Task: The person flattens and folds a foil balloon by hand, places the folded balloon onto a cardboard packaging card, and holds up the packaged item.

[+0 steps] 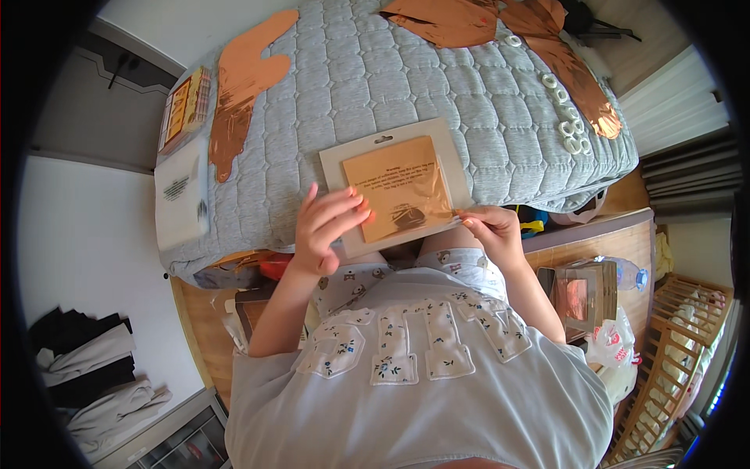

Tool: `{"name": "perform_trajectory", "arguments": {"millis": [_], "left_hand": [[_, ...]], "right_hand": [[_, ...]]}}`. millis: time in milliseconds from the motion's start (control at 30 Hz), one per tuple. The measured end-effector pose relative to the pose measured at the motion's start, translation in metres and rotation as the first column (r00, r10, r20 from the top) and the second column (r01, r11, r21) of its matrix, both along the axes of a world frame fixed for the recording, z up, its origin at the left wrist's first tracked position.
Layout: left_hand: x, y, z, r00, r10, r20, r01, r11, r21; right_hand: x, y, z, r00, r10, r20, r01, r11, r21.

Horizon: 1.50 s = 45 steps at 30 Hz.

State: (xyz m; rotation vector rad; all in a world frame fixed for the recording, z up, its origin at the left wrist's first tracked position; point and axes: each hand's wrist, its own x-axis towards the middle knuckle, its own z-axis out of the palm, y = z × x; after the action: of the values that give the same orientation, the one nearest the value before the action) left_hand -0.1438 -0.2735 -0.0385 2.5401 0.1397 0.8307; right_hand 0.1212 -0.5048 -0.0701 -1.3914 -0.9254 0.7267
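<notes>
A flat package lies across my lap at the bed's near edge: a grey backing card [337, 160] with a hanging slot. On it sits a clear printed bag with a folded copper-coloured sheet [394, 207] inside. My right hand [496, 230] pinches the package's lower right edge between thumb and fingers. Over its left side, my left hand [330, 227] has its fingers stretched out and apart, with the fingertips at the copper sheet. Whether they press on it, I cannot tell.
On the grey quilted mattress [351, 78] lie flat copper foil balloons [242, 78], [449, 22] and several small white rings [574, 125]. Stacked packets [186, 109] and a white plastic bag [181, 191] are at its left. A bottle [629, 275] and boxes [582, 293] stand right of me.
</notes>
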Motion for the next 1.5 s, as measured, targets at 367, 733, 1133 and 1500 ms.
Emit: {"name": "perform_trajectory", "arguments": {"millis": [367,733,1133,1500], "left_hand": [[-0.036,-0.053,-0.051,0.966,0.246,0.083,-0.232,0.962,-0.145],[-0.033,-0.068,-0.049,0.907,0.412,0.091,-0.203,0.614,-0.762],[-0.012,-0.068,-0.051,0.823,0.564,0.065,-0.025,0.151,-0.988],[-0.015,-0.065,-0.055,0.764,0.633,0.125,-0.058,0.260,-0.964]], "right_hand": [[-0.011,-0.001,-0.005,1.000,0.025,-0.001,-0.025,0.999,0.020],[-0.030,0.009,-0.007,0.969,-0.163,-0.187,0.159,0.987,-0.039],[-0.039,0.021,-0.008,0.902,-0.252,-0.350,0.212,0.966,-0.149],[-0.047,0.024,0.000,0.914,-0.256,-0.315,0.232,0.966,-0.110]]}}
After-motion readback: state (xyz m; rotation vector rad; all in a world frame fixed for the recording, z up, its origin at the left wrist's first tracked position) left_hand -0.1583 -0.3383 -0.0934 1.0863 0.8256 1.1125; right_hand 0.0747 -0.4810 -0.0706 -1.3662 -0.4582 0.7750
